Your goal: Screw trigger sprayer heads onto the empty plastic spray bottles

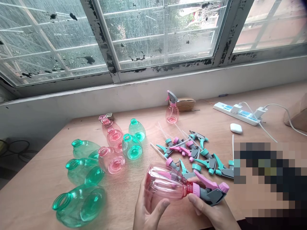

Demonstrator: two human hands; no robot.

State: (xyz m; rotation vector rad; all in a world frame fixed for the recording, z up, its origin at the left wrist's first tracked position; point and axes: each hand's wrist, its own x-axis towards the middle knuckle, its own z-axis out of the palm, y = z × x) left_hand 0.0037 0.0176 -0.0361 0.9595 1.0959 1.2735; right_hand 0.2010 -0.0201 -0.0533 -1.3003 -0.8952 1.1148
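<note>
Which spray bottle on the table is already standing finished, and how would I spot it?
Start at the window sill along the back of the wooden table. Near it, left of the white power strip, stands the assembled pink spray bottle. It alone is upright with a trigger head fitted; the other loose bottles lie headless.

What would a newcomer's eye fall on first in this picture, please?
Probably the pink spray bottle lying sideways at the near edge, its body in the left hand and its pink-and-grey trigger head at the right hand. To the left lie empty green and pink bottles; behind it, a heap of loose trigger heads on the wooden table.
</note>
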